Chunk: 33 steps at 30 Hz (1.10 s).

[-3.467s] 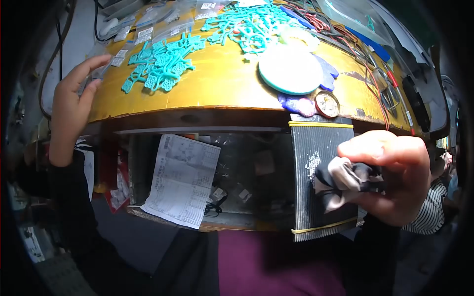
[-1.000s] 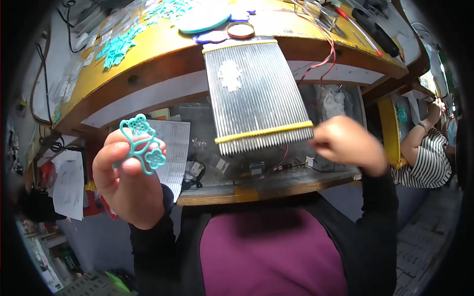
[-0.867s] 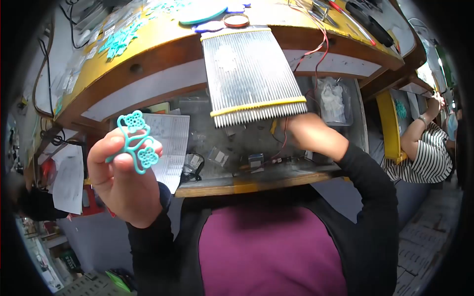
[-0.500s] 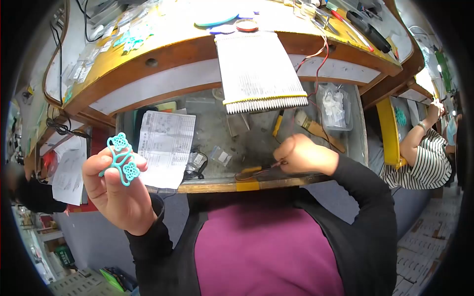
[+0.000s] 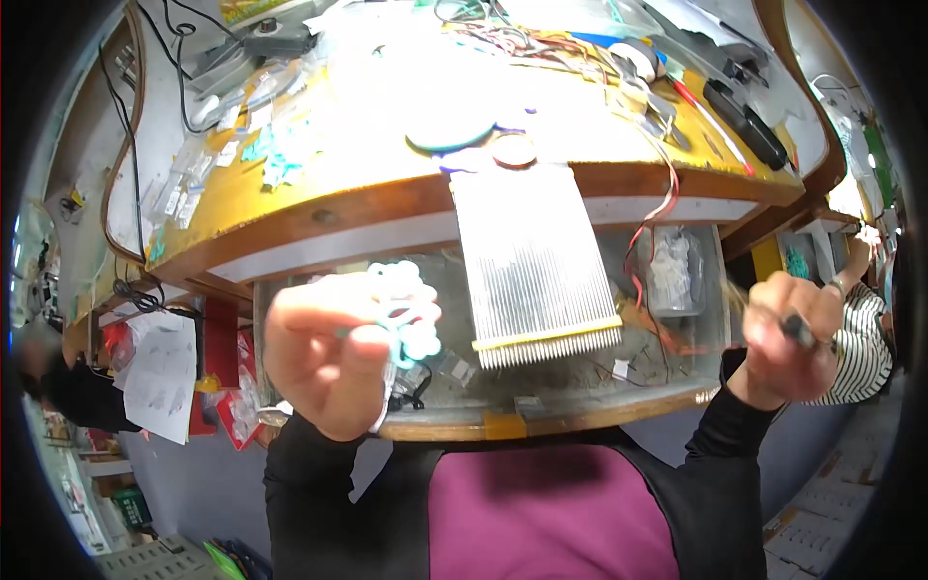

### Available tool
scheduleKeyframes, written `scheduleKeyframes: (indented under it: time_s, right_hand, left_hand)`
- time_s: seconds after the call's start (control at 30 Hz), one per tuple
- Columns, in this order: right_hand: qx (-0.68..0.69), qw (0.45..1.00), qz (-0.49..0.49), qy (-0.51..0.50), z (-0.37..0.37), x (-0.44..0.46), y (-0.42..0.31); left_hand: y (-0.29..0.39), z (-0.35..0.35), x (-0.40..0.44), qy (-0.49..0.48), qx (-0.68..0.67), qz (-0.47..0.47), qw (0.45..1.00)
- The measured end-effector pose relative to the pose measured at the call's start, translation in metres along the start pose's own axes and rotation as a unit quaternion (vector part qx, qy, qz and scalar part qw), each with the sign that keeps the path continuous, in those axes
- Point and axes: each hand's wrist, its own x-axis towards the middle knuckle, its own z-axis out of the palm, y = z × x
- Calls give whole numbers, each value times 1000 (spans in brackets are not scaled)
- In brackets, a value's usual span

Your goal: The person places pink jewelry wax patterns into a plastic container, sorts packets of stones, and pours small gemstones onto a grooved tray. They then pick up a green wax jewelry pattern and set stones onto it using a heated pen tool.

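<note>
Left hand in a pinch, well apart from the curled right hand.

One wide head-worn view, forward and down onto the workbench, left hand and right hand close below

Left hand pinching teal branched piece, right hand gripping dark-tipped item, ridged board between them

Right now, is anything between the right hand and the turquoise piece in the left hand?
In the image, the ridged block lies between the right hand and the turquoise piece, jutting over the drawer. Whether it truly blocks the way, or simply lies lower, one view cannot settle.
</note>
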Motion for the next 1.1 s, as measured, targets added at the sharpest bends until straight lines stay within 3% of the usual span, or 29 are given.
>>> scheduleKeyframes:
  time_s: [0.03, 0.1, 0.2, 0.3, 0.33, 0.5, 0.73, 0.9, 1.1]
  right_hand:
    - [-73, 991, 0, 110, 18, 3, 7]
    - [-202, 975, -39, 88, 32, 24, 24]
    - [-204, 973, 43, 94, 39, 35, 32]
    - [-178, 980, 39, 87, 38, 41, 45]
    - [-165, 981, 45, 88, 39, 43, 48]
    - [-190, 981, 21, 31, 32, 46, 56]
    - [-206, 978, 29, -37, 20, 46, 56]
    - [-238, 970, 20, -37, 20, 45, 51]
    - [-247, 967, -67, -8, 12, 32, 57]
  left_hand:
    - [-4, 3, 2, 4, 13, 8, 1000]
    - [-12, -1, 8, -70, 5, 27, 997]
    - [-23, -3, 17, -146, -32, 46, 988]
    - [-25, -9, 30, -259, -28, 40, 965]
    - [-32, -5, 29, -233, -59, 70, 968]
    - [-45, -3, 28, -248, -167, 53, 953]
    - [-53, 2, 30, -238, -231, 86, 939]
    - [-55, 10, 24, -198, -277, 81, 937]
    - [-56, 11, 22, -187, -285, 78, 937]
